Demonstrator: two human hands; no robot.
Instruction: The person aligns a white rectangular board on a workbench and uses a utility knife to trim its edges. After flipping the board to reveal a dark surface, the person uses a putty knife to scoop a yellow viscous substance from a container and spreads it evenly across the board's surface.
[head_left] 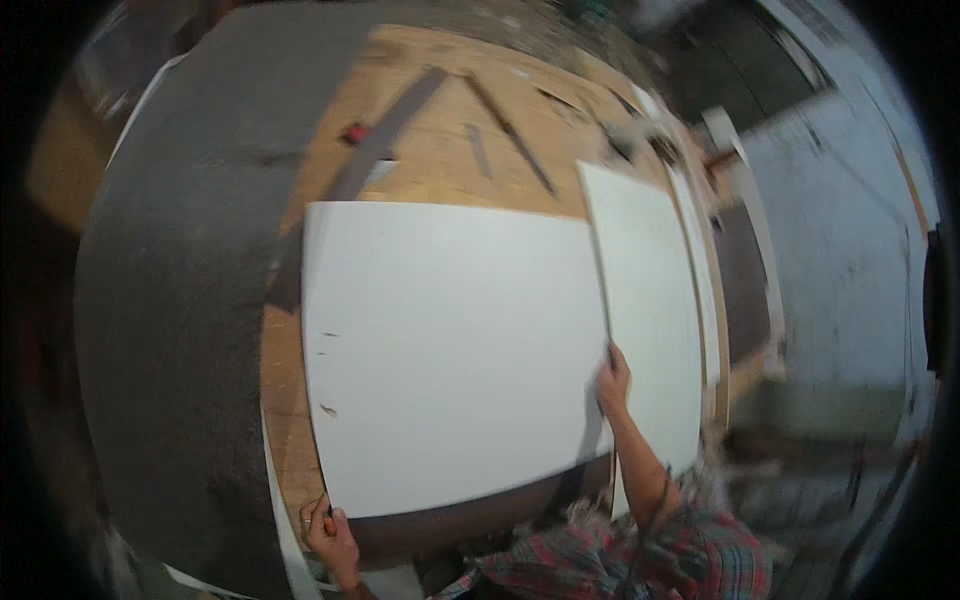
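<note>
A large white board (455, 350) lies flat in front of me, with a few small dark marks near its left edge. My left hand (333, 545) is at its near left corner, closed around a small orange object (329, 524) whose kind is too blurred to tell. At the right edge of the white board, my right hand (614, 385) is closed on the rim. Its fingertips lie where this board meets a pale greenish board (655, 310). A dark brown strip (480, 518) shows along the near edge of the white board.
Beyond the boards stretches a plywood surface (430, 165) with a dark strip (395, 125), a long thin bar (510, 135) and a small red object (354, 133). A dark grey sheet (180, 280) covers the left side. More narrow panels (705, 270) lean or lie at the right.
</note>
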